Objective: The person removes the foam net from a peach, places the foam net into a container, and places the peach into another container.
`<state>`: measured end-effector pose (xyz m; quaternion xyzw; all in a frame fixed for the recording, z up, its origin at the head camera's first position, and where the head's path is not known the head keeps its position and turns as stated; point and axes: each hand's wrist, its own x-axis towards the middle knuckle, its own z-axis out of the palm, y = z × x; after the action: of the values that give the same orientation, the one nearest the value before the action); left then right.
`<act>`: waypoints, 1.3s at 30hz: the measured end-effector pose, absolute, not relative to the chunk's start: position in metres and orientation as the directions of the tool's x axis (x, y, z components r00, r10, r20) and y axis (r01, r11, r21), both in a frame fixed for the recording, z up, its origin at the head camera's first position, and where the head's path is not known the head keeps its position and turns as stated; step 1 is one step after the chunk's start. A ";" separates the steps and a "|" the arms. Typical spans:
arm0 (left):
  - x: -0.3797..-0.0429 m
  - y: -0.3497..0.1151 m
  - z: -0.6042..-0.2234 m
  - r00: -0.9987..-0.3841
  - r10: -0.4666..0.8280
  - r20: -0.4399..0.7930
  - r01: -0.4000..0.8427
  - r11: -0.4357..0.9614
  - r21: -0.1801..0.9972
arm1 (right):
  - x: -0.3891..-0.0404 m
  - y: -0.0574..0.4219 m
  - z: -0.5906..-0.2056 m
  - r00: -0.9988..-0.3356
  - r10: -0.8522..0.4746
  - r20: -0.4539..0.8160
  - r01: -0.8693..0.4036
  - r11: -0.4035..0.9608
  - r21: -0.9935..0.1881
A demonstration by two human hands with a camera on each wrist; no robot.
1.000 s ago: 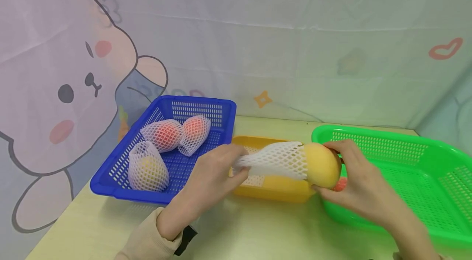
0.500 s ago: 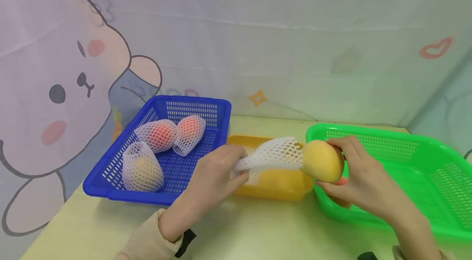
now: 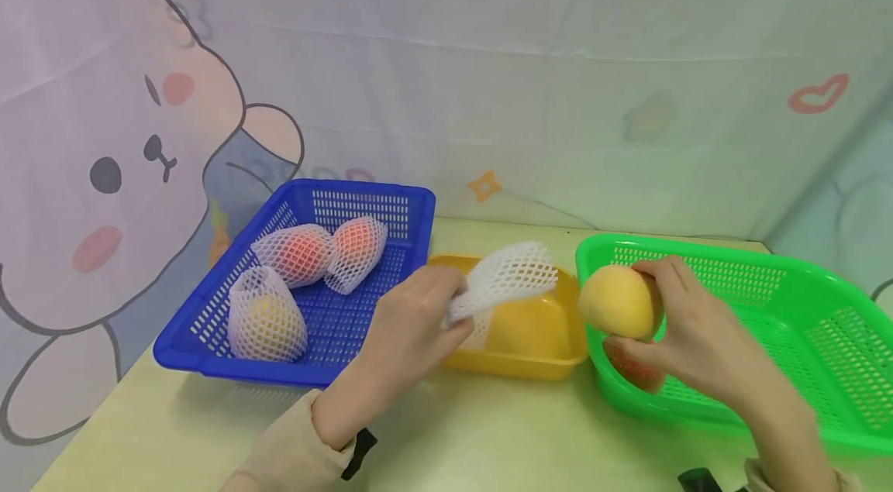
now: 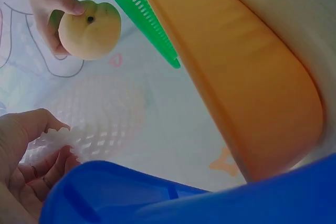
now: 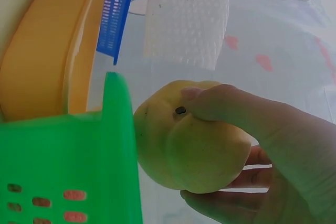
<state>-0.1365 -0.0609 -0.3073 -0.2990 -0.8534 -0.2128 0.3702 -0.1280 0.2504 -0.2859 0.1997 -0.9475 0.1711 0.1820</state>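
Observation:
My left hand point(image 3: 412, 329) pinches one end of a white foam fruit net point(image 3: 512, 275) above the small yellow-orange basket point(image 3: 537, 325). The net's free end points right and holds no fruit. In my right hand point(image 3: 698, 329) is a bare yellow peach point(image 3: 617, 302), gripped between thumb and fingers over the left rim of the green basket point(image 3: 698, 248). The right wrist view shows the thumb beside the dark stem hollow of the peach point(image 5: 184, 145). A gap separates peach and net. A red fruit point(image 3: 635, 368) lies inside the green basket, partly covered by my right hand.
At the left, a blue basket point(image 3: 363, 314) holds two red fruits in nets point(image 3: 305, 256) and a yellow one in a net point(image 3: 268, 318). White netting point(image 3: 477, 329) lies in the small basket. A printed cloth point(image 3: 530, 89) hangs behind the table point(image 3: 488, 430).
The peach has come out of the net. My right hand has carried it slightly right and over the green basket's rim, while the net's free end has swung up in my left hand.

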 end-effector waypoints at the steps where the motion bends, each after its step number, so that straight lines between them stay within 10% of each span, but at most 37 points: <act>1: -0.137 -0.060 -0.307 -0.549 0.351 0.759 0.664 0.735 0.140 | -0.129 0.252 -0.286 -0.848 -0.317 0.424 -0.441 0.866 -0.236; 39: -0.151 0.013 -0.342 -0.561 0.354 0.748 0.369 0.916 -0.157 | -0.133 0.306 -0.290 -0.958 -0.235 0.164 -0.272 0.927 -0.258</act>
<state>-0.1511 0.0127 -0.3417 -0.2046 -0.8834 -0.0087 0.4214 -0.1329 0.3064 -0.2897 0.1293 -0.9795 0.1402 0.0652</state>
